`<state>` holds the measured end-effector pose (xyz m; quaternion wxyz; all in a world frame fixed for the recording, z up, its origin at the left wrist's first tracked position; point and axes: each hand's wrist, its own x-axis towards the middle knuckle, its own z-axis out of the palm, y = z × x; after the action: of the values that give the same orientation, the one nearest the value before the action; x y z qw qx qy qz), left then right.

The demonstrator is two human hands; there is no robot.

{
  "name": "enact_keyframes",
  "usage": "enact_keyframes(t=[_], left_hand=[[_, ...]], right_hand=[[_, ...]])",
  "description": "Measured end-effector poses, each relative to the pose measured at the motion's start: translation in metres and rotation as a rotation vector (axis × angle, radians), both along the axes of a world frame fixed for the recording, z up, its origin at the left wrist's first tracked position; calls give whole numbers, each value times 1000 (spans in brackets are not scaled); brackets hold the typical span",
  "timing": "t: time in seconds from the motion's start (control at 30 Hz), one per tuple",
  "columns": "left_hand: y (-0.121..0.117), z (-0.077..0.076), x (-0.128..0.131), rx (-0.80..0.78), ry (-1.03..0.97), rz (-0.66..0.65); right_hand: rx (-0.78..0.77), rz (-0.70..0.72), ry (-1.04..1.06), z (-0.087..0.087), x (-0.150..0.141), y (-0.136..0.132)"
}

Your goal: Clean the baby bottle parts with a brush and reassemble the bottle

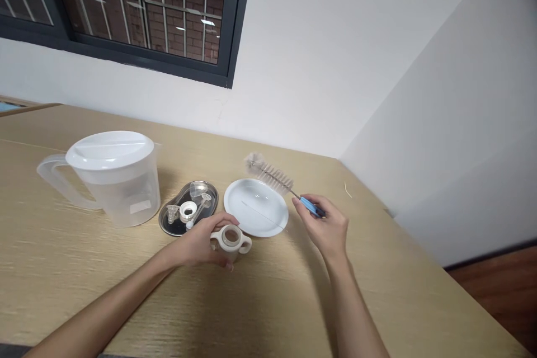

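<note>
The left hand (206, 239) has its fingers round the bottle (231, 244) beside the plate (257, 208); the right hand (326, 226) grips the brush (274, 177). Seemingly a readying step (both apart): brushing inside would call for aligning the two.

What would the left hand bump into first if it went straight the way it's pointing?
Probably the white plate, beyond the left hand and the two-handled bottle it holds. The hand might pass over instead; height is hard to judge.

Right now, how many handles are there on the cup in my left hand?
2: the left handle, beside your left hand, and the right handle, on the opposite side of the cup.
</note>
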<state>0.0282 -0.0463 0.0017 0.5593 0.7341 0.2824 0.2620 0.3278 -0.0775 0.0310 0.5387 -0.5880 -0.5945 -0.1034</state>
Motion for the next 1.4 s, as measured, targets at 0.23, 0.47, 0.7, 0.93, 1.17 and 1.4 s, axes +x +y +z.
enact_keyframes(t=[0.23, 0.47, 0.7, 0.93, 1.17, 1.4], left_hand=[[-6, 4, 3, -101, -81, 51], [-7, 3, 5, -52, -19, 88], [-5, -3, 5, 62, -1, 89], [-5, -5, 2, 32, -11, 70], [-5, -8, 3, 25, 6, 57], [-7, -13, 6, -12, -3, 67]], right_hand=[[-6, 6, -7, -1, -1, 1], [-2, 6, 6, -2, 0, 1], [-14, 4, 8, -2, -1, 2], [-10, 6, -14, -2, 1, 2], [-18, 26, -7, -2, 2, 2], [-13, 20, -8, -2, 2, 1]])
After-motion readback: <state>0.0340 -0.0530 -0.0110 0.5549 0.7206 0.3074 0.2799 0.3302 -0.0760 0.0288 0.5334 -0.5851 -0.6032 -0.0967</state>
